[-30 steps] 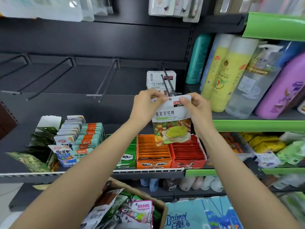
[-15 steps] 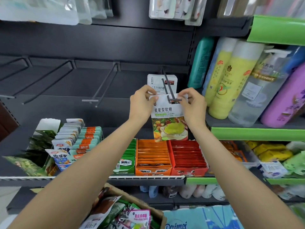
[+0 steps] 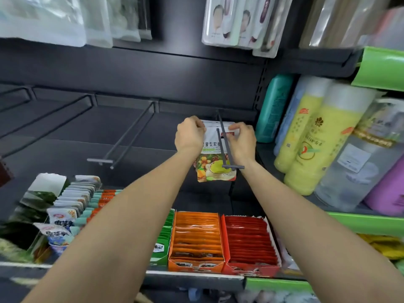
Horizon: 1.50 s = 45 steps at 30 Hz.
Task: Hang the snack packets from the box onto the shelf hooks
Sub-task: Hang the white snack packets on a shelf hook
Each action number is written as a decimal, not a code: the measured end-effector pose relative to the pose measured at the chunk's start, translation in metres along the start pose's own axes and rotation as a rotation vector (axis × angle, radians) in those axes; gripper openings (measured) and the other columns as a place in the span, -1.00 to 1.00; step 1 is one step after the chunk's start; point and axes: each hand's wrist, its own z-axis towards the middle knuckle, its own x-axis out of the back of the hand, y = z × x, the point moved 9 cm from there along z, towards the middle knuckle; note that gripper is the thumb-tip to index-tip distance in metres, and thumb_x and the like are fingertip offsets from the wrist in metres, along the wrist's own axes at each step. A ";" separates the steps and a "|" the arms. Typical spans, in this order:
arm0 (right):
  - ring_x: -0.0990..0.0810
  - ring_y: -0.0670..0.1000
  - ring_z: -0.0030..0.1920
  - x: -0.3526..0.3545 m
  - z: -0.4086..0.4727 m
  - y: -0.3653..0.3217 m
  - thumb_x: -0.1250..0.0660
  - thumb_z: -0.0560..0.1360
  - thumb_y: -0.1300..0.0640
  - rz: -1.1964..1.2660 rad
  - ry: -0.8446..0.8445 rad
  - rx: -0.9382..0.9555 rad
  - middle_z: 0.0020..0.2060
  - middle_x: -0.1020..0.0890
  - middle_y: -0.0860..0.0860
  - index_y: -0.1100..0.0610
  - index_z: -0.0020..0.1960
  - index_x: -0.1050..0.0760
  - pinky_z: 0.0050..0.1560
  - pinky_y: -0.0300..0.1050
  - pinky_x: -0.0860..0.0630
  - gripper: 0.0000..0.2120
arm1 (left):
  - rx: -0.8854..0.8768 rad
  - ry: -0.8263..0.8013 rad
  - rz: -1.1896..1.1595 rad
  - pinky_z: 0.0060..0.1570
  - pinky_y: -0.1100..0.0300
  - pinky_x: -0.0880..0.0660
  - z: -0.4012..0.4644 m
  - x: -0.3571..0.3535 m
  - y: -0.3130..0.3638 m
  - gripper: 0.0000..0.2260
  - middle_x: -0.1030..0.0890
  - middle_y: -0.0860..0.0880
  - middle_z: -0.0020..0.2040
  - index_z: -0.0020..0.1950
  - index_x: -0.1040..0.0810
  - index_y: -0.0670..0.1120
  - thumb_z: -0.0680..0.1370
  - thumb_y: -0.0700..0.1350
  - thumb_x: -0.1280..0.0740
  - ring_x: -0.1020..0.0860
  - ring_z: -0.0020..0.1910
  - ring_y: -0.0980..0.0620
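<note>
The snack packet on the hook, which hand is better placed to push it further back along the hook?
Probably the right hand. It pinches the snack packet's top edge right beside the hook, while the left hand grips the far corner, further from the hook.

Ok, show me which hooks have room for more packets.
The hook left of the hands is bare along its whole length, as are the ones farther left. The right hook already carries the packet both hands hold, with another packet behind it.

Dark metal shelf (image 3: 192, 281) carrying snacks
An orange cardboard display box (image 3: 196, 239) stands touching a red cardboard display box (image 3: 249, 243) on it.
</note>
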 end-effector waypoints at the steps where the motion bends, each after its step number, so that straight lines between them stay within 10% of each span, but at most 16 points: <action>1: -0.47 0.06 0.15 -0.002 0.000 0.000 -0.27 0.51 0.32 -0.008 -0.020 -0.001 0.16 -0.44 0.14 0.22 0.08 -0.50 0.00 -0.39 -0.23 -0.84 | 0.005 -0.001 0.003 -0.21 0.18 -0.38 0.001 0.000 0.001 -0.85 -0.63 -0.07 -0.06 -0.12 -0.56 -0.03 0.52 -0.24 -0.24 -0.57 -0.08 -0.09; 10: -0.43 0.02 0.19 0.015 -0.041 -0.003 -0.23 0.47 0.40 -0.019 0.020 -0.022 0.17 -0.43 0.13 0.19 0.10 -0.54 0.08 -0.39 -0.25 -0.73 | -0.236 0.037 0.066 0.07 0.03 -0.47 -0.054 0.024 0.001 -0.77 -0.47 -0.08 0.12 0.16 -0.49 -0.10 0.52 -0.16 -0.35 -0.46 0.11 -0.04; 17: -0.55 -0.05 -0.06 0.005 -0.171 -0.020 -0.24 0.47 0.37 0.065 -0.223 -0.124 -0.07 -0.58 0.01 0.18 0.13 -0.51 -0.06 -0.32 -0.39 -0.73 | -0.201 -0.247 0.025 -0.11 0.18 -0.51 -0.149 0.058 -0.048 -0.95 -0.55 0.10 -0.25 -0.05 -0.55 -0.04 0.52 -0.15 -0.31 -0.54 -0.23 0.08; 27: -0.60 0.13 0.06 -0.064 -0.402 0.001 -0.23 0.52 0.26 -0.332 -0.625 -0.257 0.03 -0.64 0.12 0.17 0.14 -0.52 0.06 -0.04 -0.50 -0.78 | -0.162 -0.695 0.329 -0.02 0.09 -0.51 -0.277 0.111 -0.202 -0.86 -0.62 -0.13 0.02 0.08 -0.53 -0.12 0.55 -0.17 -0.25 -0.57 0.03 -0.12; 34: -0.40 0.09 0.32 -0.067 -0.494 0.013 -0.31 0.50 -0.10 -0.453 -0.934 -0.471 0.35 -0.41 0.08 0.10 0.40 -0.32 0.14 -0.19 -0.34 -0.46 | -0.219 -1.131 0.482 0.34 0.12 -0.22 -0.358 0.127 -0.275 -0.42 -0.33 -0.12 0.44 0.49 -0.21 -0.10 0.55 0.08 -0.29 -0.31 0.40 -0.10; 41: 0.17 0.06 0.53 -0.057 -0.527 0.006 -0.45 0.29 -0.27 -0.698 -1.372 -0.482 0.53 0.18 0.03 -0.05 0.54 0.16 0.50 0.07 0.06 0.07 | -0.165 -1.233 0.516 0.44 0.06 -0.15 -0.371 0.132 -0.290 -0.07 0.01 -0.17 0.54 0.56 0.07 -0.03 0.40 0.15 -0.45 -0.05 0.51 -0.13; 45: -0.22 0.06 0.46 -0.058 -0.513 -0.009 -0.44 0.42 0.00 -0.515 -1.175 -0.413 0.46 -0.26 0.08 0.11 0.46 -0.27 0.39 -0.12 -0.21 -0.32 | -0.187 -1.313 0.612 0.39 0.07 -0.26 -0.371 0.143 -0.286 -0.10 -0.17 -0.14 0.52 0.54 -0.05 -0.11 0.39 0.15 -0.46 -0.21 0.46 -0.13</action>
